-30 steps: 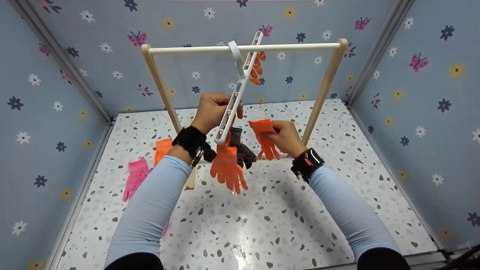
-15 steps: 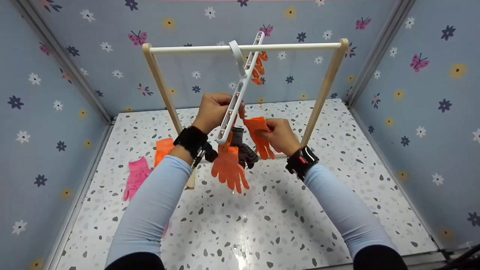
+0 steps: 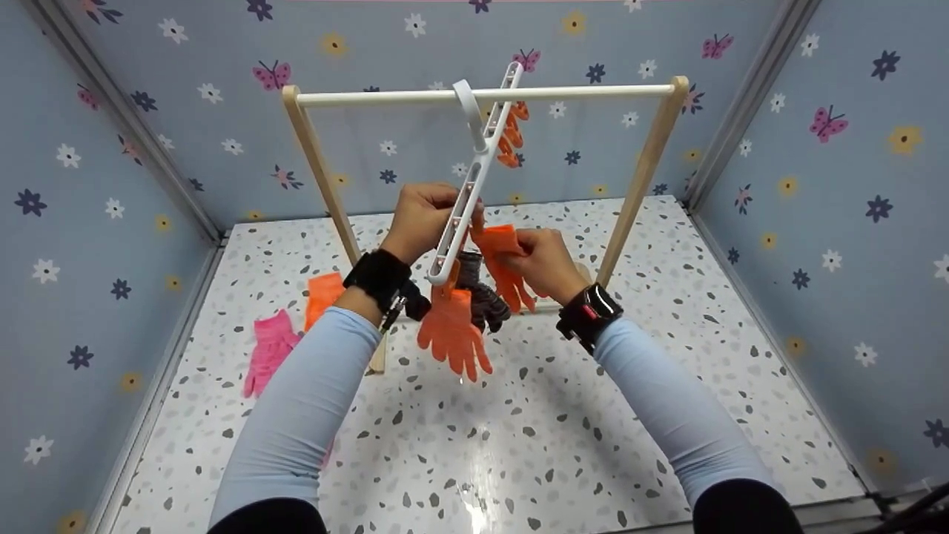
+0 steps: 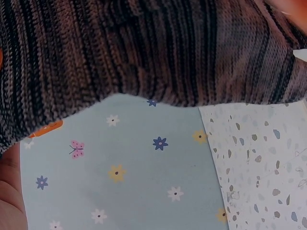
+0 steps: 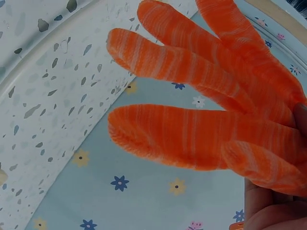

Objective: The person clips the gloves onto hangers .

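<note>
A white clip hanger (image 3: 463, 200) hangs by its hook from the rack's rail. My left hand (image 3: 422, 219) is at its near half, fingers curled underneath and pinching an orange clip, mostly hidden behind the bar. With thumb and fingers, my right hand (image 3: 547, 259) grips an orange glove (image 3: 500, 256) by its cuff, which is raised close to my left fingertips; the glove's fingers (image 5: 168, 136) dangle. A lighter orange glove (image 3: 454, 330) hangs from the hanger's near end. Behind it is a dark striped knit glove (image 3: 485, 297), large in the left wrist view (image 4: 158, 52).
The wooden rack (image 3: 641, 185) stands on a speckled white surface (image 3: 534, 437). Several orange clips (image 3: 511, 133) hang at the hanger's far half. A pink glove (image 3: 268, 348) and another orange piece (image 3: 322, 297) lie at left. Flowered panels (image 3: 852, 208) enclose the area.
My right hand has moved left and slightly up, bringing the orange glove's cuff from apart to right beside my left fingertips. The left hand has stayed almost still at the hanger.
</note>
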{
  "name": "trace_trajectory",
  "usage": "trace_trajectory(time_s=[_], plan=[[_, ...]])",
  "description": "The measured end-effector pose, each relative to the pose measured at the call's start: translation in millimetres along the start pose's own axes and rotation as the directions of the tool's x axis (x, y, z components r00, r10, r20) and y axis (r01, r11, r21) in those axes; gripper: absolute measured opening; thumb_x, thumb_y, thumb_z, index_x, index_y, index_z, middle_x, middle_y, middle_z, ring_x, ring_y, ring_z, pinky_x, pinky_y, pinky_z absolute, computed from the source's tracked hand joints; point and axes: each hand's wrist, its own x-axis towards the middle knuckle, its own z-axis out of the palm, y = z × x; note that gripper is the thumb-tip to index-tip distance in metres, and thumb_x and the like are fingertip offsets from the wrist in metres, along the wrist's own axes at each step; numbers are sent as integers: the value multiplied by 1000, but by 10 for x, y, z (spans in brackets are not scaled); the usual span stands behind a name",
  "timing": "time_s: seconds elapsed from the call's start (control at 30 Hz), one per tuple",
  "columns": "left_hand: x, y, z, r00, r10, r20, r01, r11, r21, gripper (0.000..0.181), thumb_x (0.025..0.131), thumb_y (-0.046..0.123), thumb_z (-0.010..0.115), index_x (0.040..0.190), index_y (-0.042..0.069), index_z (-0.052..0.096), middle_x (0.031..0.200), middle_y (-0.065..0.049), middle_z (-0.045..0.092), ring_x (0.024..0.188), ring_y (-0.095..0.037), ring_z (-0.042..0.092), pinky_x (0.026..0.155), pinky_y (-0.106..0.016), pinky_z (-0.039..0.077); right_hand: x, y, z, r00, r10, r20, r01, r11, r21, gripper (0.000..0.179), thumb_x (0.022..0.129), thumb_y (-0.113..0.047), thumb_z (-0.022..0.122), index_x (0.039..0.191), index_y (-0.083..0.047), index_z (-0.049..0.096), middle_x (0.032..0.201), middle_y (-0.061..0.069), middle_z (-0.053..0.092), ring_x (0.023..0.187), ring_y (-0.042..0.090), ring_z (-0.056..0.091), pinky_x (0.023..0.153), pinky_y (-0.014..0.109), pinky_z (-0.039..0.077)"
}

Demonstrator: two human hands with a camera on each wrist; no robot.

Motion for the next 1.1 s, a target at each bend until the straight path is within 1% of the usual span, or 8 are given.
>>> trace_trajectory(time_s=[0.23,0.5,0.63,0.77,0.9,0.97,1.03,1.1], plan=[[1,14,4,1000,-27,17,27,1000,1,6,90,-6,83,88,-11,82,73,5,77,66,-8,69,58,-20,52,31,-57,7,1000,-18,-13,18,1000,3,13,97,-11,82,106,-2,84,98,14,83,85,18,73,75,26,56],[20,-23,5,1000,-3,-3,3,999,37,5,88,-11,80,87,-8,84,76,14,75,70,-4,68,65,-18,54,59,-108,12,998,-60,-34,59,998,-6,12,95,-12,84,101,-1,84,93,13,82,80,15,68,73,27,51],[19,-19,8,999,-30,-13,31,998,50,3,88,-9,82,91,-10,83,77,13,75,72,-5,68,67,-19,54,67,-121,14,998,-64,-28,64,998,-1,13,95,-12,84,103,-1,84,95,14,83,84,19,72,76,27,53],[18,-30,-10,999,-43,-26,46,994,95,10,88,-4,85,95,-11,83,82,11,76,77,-5,68,71,-19,55,67,-131,16,998,-53,-20,53,999,0,14,95,-10,84,104,0,83,98,16,83,88,23,75,78,28,55],[20,-53,-29,998,-59,-31,62,991,115,15,87,-2,86,101,-9,83,88,4,79,78,-5,69,73,-19,56,60,-130,20,999,-45,-30,45,999,-11,13,94,-10,85,100,1,82,93,13,82,82,20,71,74,27,52],[16,-55,-32,997,-75,-28,78,991,108,18,88,-1,86,104,-9,83,90,-1,81,78,-5,71,74,-19,57,56,-128,18,998,-47,-36,47,999,-17,13,93,-11,86,94,1,80,83,8,77,76,17,65,71,26,48],[12,-56,-35,995,-92,-27,95,990,101,20,89,-1,85,107,-8,83,91,-4,82,78,-5,73,75,-20,58,53,-124,12,998,-51,-36,50,998,-24,18,94,-13,86,88,1,76,74,3,66,72,14,57,69,26,43],[7,-53,-38,994,-104,-29,106,989,103,21,89,0,85,108,-8,83,92,-5,83,78,-4,73,76,-20,58,49,-124,-3,998,-55,-32,54,998,-28,20,94,-14,86,87,1,74,72,1,61,70,12,54,68,25,42]])
